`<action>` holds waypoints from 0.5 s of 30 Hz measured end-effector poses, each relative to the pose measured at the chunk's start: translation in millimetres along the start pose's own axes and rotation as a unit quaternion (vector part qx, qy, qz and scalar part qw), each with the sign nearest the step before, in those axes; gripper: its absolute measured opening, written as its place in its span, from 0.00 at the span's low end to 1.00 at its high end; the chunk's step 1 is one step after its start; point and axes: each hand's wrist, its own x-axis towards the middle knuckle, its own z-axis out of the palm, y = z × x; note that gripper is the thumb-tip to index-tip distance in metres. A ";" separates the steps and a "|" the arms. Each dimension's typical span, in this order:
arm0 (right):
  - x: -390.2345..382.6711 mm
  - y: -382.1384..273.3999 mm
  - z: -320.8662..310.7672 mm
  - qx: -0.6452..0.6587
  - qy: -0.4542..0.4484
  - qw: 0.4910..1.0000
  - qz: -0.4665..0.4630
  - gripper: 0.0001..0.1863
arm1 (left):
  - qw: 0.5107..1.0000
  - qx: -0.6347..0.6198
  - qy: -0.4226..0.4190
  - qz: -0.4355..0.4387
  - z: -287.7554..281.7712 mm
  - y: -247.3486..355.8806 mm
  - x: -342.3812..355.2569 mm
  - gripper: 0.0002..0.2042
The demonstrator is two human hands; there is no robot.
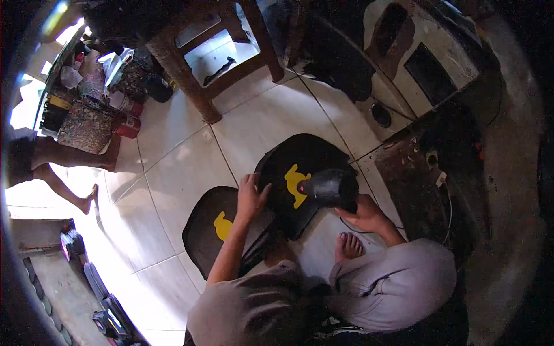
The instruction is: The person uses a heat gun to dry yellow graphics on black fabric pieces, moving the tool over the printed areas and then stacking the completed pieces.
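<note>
Black is covering most of the larger panel, which is lying on the tiled floor in front of the person. Two panels are showing in all: the smaller panel is lying just to the left, looking greyer, with a darker border. Each is bearing one yellow shape, so two are showing: the first yellow shape is spreading in flared points on the larger panel, and the second yellow shape is sitting partly behind the left forearm. The larger panel is curving roundly along its far edge and narrowing toward the person.

One black blower is pointing its nozzle leftward, hiding part of the first shape. The right grip is closing around its rear end. The left grip is resting at the larger panel's left edge; whether it is pinching that edge, I cannot tell. One wooden stool is standing beyond, and another person's two bare legs are reaching in from the left.
</note>
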 end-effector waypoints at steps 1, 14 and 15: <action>-3.7 -2.3 -1.8 -0.015 -0.001 1.000 0.021 0.19 | 0.998 0.046 0.015 0.038 18.2 -9.1 7.3 0.14; 0.0 -1.4 6.0 -0.011 0.020 1.000 0.000 0.19 | 0.987 0.120 -0.096 0.044 11.5 -25.6 6.3 0.09; -0.5 -1.3 4.5 -0.026 0.014 1.000 -0.001 0.19 | 0.982 0.150 -0.064 0.096 7.4 -18.8 7.0 0.08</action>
